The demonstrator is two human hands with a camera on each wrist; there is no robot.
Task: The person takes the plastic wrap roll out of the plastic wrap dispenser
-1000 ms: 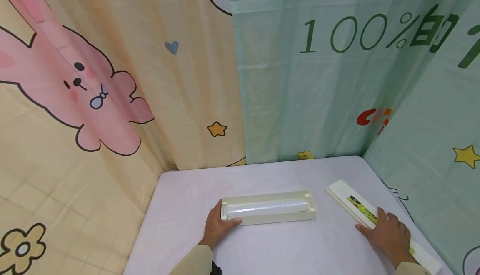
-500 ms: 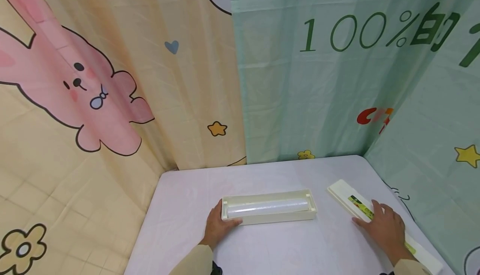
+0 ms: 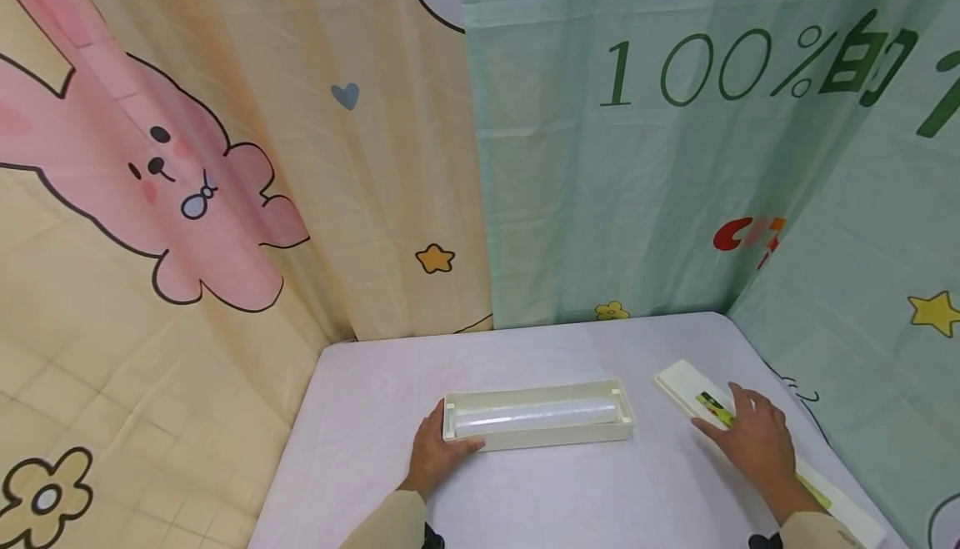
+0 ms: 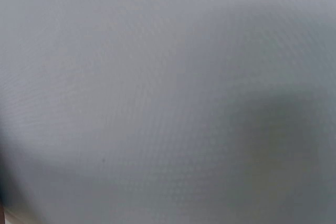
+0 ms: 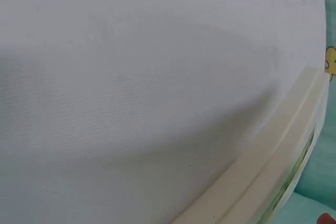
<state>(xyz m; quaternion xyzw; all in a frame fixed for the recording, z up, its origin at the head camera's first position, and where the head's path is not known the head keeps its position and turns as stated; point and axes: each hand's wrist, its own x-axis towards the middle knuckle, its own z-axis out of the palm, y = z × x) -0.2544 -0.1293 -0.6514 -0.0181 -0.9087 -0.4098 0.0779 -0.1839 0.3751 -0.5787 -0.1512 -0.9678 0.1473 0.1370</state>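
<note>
My left hand (image 3: 437, 451) grips the left end of a long cream cling film dispenser box (image 3: 555, 434), its thumb along the near side. Inside the open box lies a roll of clear cling film (image 3: 536, 416). To the right, my right hand (image 3: 759, 449) spans the long white lid (image 3: 681, 381) from above, thumb toward the near edge and fingers toward the far edge. A green and yellow label (image 3: 714, 406) shows partly beside the fingers. In the right wrist view the lid's side (image 5: 262, 156) runs diagonally, with a fingertip (image 5: 326, 219) beyond it.
Both things lie on a table with a pale lilac cloth (image 3: 570, 499). Printed curtains (image 3: 405, 157) hang close behind the table and along both sides. The left wrist view shows only blurred cloth (image 4: 131, 77).
My right hand has slid up and left along the lid, over more of its label. The lid, the box and my left hand have stayed in place.
</note>
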